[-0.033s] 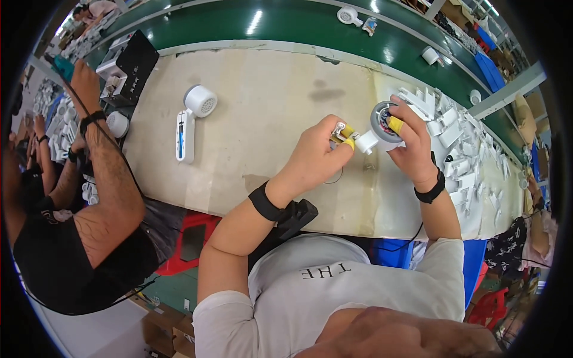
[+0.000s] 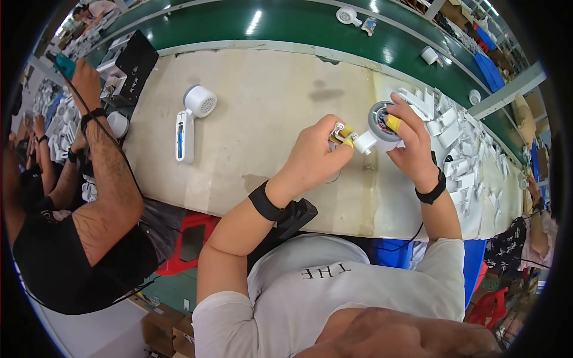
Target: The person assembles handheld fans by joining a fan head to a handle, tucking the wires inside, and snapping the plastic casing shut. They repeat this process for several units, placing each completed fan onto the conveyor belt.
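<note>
My left hand [image 2: 316, 156] pinches a small metal and white part [image 2: 341, 135] between fingertips that wear yellow finger cots. My right hand [image 2: 413, 148] grips a round white housing [image 2: 379, 126] with a dark grey core inside it, its short neck pointing left toward the small part. The part and the housing's neck meet or nearly meet above the beige worktable [image 2: 262, 119]. Both wrists carry black straps.
A finished white handheld appliance [image 2: 190, 120] lies on the table to the left. A heap of white plastic parts [image 2: 453, 140] is at the right. A green conveyor belt [image 2: 298, 27] runs behind. A co-worker's arm [image 2: 104, 173] and a black box [image 2: 134, 62] are at the left.
</note>
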### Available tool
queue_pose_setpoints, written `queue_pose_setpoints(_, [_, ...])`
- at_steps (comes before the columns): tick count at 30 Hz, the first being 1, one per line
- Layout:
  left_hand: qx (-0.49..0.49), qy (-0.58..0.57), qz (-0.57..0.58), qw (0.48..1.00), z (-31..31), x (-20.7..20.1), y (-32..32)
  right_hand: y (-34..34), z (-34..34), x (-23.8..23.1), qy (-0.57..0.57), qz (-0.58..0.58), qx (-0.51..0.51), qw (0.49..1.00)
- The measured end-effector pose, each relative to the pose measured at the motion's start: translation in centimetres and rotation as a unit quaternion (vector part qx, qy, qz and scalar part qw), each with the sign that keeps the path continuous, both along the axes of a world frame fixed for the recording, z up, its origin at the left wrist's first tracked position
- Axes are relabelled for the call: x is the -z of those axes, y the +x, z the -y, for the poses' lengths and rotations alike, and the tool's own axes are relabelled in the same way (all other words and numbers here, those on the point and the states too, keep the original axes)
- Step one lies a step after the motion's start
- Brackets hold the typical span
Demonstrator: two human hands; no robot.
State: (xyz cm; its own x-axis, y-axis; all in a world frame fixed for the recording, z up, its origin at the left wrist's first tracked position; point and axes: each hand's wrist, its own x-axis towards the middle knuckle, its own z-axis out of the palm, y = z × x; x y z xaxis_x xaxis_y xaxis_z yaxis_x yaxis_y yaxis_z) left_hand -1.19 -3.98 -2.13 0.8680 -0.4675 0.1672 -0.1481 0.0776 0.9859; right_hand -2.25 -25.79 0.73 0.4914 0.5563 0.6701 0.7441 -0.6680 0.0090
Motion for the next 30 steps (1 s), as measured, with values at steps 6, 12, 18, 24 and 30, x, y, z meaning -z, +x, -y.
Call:
queue_pose_setpoints(6, [-0.028,0.161,0.083,0.983,-0.2,-0.3,0.3,-0.8,0.5,-4.0,0.144,-0.402,-0.038,0.903])
queue_pose_setpoints(12, [0.010,0.250,0.099,0.963,0.9,-0.5,-0.4,0.9,0.3,-7.2,-0.026,-0.440,-0.063,0.896])
queue_pose_setpoints(18, [0.056,0.247,0.112,0.961,0.8,0.0,-0.8,0.6,0.5,-6.6,-0.073,-0.456,-0.039,0.886])
queue_pose_setpoints(24, [0.121,0.132,-0.036,0.983,1.3,0.8,-1.3,-0.9,1.3,-0.2,0.109,-0.387,-0.071,0.913])
queue_pose_setpoints(30, [0.152,-0.129,-0.196,0.960,1.0,1.1,-0.2,0.6,6.8,-0.5,0.092,-0.287,0.186,0.935])
